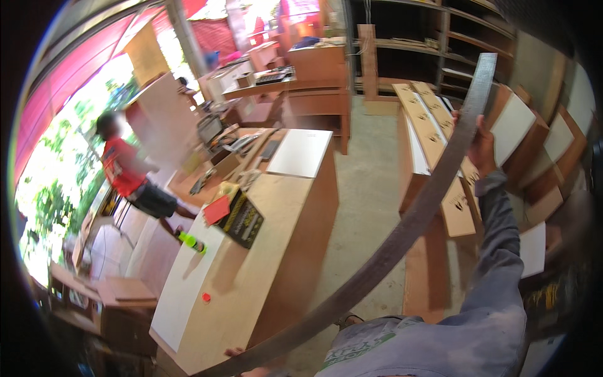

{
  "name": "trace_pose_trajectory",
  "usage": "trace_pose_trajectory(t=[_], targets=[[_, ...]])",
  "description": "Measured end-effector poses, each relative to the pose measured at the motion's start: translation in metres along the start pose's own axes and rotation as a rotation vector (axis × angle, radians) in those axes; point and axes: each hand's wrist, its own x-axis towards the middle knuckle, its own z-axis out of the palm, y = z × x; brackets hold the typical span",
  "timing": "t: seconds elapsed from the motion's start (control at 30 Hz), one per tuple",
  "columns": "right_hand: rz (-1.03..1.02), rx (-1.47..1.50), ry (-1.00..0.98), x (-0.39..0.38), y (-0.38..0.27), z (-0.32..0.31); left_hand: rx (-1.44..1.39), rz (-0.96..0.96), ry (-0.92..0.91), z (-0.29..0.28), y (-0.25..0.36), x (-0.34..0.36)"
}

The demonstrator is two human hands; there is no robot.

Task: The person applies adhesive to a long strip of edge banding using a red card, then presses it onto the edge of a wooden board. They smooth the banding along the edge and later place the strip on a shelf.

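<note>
A long, flat, dark brown strip (402, 235) runs slantwise across the view, from the lower edge up to a lighter grey end at the upper right. I cannot make out its material. My right hand (482, 147) is closed around it near the raised end, with the arm stretched forward. At the lower edge my left hand (254, 372) grips the near part of the strip; fingertips show on both sides of it, and the rest is out of sight. The strip passes over the near corner of a wooden workbench (276, 232).
A black box (242, 220), a green bottle (192, 242) and a red cap (206, 297) sit on the workbench. Patterned boards (457, 204) lie to the right, with panels (514, 125) leaning beyond. A person in red (122, 164) stands at the left by a large panel (163, 119).
</note>
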Motion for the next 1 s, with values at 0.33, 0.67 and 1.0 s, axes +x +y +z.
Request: trace_pose_trajectory(t=[0.33, 0.67, 1.0], targets=[[-0.025, 0.434, 0.481, -0.298, 0.013, -0.152, 0.385, -0.213, -0.694, 0.158, -0.053, -0.082], [-0.318, 0.562, 1.047, -0.691, -0.045, -0.193, 0.267, -0.496, -1.209, 0.229, -0.105, -0.214], [-1.071, 0.716, 1.354, -0.929, -0.067, -0.144, -0.086, -0.95, -1.8, 0.294, -0.174, -0.384]])
